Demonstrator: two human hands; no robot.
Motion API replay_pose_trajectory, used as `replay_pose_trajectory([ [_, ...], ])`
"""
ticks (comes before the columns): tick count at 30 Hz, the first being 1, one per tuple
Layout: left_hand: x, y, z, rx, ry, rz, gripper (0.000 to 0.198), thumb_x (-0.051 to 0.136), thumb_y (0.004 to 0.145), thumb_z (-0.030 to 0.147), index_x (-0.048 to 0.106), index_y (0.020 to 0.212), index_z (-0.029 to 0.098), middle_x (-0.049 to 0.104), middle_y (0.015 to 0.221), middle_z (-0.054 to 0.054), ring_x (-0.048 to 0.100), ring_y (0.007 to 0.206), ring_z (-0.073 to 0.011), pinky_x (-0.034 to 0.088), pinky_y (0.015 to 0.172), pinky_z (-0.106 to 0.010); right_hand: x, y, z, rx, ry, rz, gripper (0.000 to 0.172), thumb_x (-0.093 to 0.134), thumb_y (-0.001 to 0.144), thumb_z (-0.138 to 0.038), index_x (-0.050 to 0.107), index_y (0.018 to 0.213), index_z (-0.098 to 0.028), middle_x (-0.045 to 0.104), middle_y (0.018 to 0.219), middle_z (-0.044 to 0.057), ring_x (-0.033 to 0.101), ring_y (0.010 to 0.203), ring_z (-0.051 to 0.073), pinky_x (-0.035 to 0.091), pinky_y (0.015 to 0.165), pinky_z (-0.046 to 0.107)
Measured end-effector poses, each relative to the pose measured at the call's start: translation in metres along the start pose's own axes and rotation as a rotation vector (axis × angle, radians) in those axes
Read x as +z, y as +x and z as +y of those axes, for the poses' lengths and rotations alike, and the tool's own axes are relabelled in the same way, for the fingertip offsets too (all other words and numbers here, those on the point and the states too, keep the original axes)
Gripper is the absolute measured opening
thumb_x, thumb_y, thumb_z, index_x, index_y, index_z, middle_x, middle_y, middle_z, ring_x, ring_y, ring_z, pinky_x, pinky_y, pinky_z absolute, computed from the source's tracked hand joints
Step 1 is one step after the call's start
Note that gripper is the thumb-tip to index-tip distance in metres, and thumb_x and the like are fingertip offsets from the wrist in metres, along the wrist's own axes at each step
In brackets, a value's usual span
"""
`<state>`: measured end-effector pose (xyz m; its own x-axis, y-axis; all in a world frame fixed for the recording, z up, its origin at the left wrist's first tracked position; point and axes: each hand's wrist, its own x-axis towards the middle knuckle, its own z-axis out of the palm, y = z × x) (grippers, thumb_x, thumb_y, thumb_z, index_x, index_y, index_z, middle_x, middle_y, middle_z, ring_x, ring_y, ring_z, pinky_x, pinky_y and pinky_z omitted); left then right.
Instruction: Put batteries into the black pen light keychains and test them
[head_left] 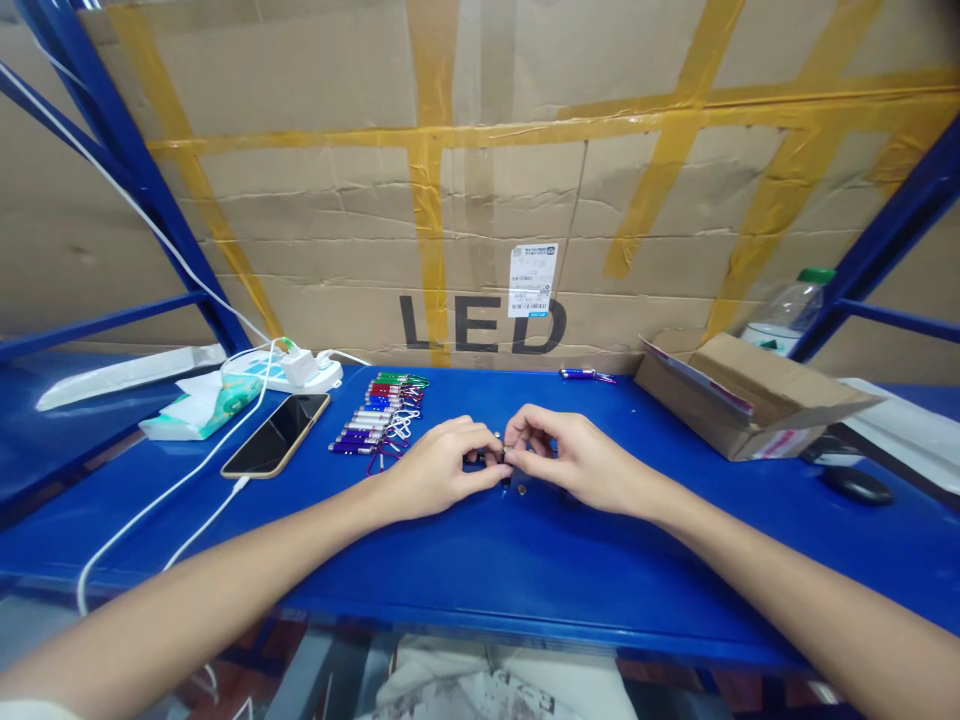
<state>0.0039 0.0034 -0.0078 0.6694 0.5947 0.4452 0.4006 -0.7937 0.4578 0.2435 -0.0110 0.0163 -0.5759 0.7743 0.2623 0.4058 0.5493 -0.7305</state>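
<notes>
My left hand [454, 462] and my right hand [566, 450] meet over the middle of the blue table, fingertips pinched together. Between them is a small dark piece, mostly hidden by the fingers and too small to name. Just below the fingertips lies a tiny brass-coloured part [522, 490]. To the left of my left hand, several small keychain flashlights [375, 413] lie in a column, in green, red, blue, silver and purple, with carabiner clips on their right ends. A single blue keychain flashlight [577, 374] lies apart at the table's back edge.
On the left are a phone [277, 435] with a white cable, a tissue pack [202, 408] and a power strip [300, 370]. An open cardboard box [750, 395], a black mouse [857, 485] and a bottle [787, 310] stand right. A large taped carton [337, 220] backs the table.
</notes>
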Motion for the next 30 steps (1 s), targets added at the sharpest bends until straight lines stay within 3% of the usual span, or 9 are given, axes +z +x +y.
replay_pose_trajectory([
  [12,-0.005,0.001,-0.001,0.013,0.052,0.000,0.009,0.074,0.100,0.029,0.074,0.099,0.020,0.074,0.091,-0.001,0.063,0.089,-0.0189,0.046,0.083,-0.031,-0.003,-0.002,-0.003,-0.009,-0.048,-0.011,0.011,0.065,0.100,-0.031,0.064,0.103,-0.021,0.068,0.079,-0.003,0.056,0.067,0.014,0.043,0.063,0.025],
  [16,-0.007,0.000,-0.003,0.026,0.071,0.019,0.010,0.073,0.101,0.031,0.073,0.103,0.020,0.074,0.093,-0.002,0.063,0.089,-0.0193,0.047,0.084,-0.032,-0.011,-0.002,-0.005,-0.057,-0.194,0.020,0.013,0.069,0.095,-0.026,0.062,0.105,-0.021,0.071,0.096,0.000,0.057,0.074,0.014,0.043,0.069,0.026],
  [18,-0.008,0.000,-0.004,0.037,0.079,0.047,0.012,0.072,0.102,0.032,0.074,0.105,0.020,0.074,0.094,-0.003,0.063,0.090,-0.0197,0.048,0.084,-0.032,-0.015,-0.002,-0.004,-0.068,-0.273,0.027,0.011,0.068,0.094,-0.023,0.062,0.104,-0.021,0.069,0.095,0.000,0.057,0.076,0.014,0.042,0.071,0.027],
  [21,-0.010,0.000,-0.005,0.047,0.094,0.076,0.013,0.070,0.103,0.032,0.074,0.107,0.020,0.073,0.094,-0.004,0.064,0.090,-0.0202,0.049,0.083,-0.033,-0.019,-0.002,0.000,-0.040,-0.326,-0.111,0.009,0.069,0.093,-0.021,0.063,0.099,-0.021,0.065,0.085,-0.002,0.057,0.074,0.015,0.040,0.070,0.027],
  [24,-0.010,0.000,-0.006,0.045,0.106,0.084,0.015,0.069,0.104,0.034,0.074,0.106,0.020,0.073,0.094,-0.004,0.064,0.089,-0.0204,0.050,0.083,-0.033,-0.018,-0.003,0.003,-0.030,-0.352,-0.263,0.012,0.073,0.092,-0.023,0.065,0.100,-0.021,0.068,0.090,-0.001,0.060,0.080,0.016,0.041,0.073,0.027],
  [30,-0.009,0.001,-0.007,0.027,0.116,0.089,0.016,0.068,0.104,0.034,0.074,0.105,0.019,0.074,0.095,-0.004,0.065,0.090,-0.0207,0.051,0.086,-0.035,-0.014,-0.005,0.006,-0.015,-0.301,-0.386,0.006,0.065,0.095,-0.016,0.065,0.097,-0.021,0.070,0.090,0.000,0.060,0.075,0.016,0.043,0.069,0.027],
])
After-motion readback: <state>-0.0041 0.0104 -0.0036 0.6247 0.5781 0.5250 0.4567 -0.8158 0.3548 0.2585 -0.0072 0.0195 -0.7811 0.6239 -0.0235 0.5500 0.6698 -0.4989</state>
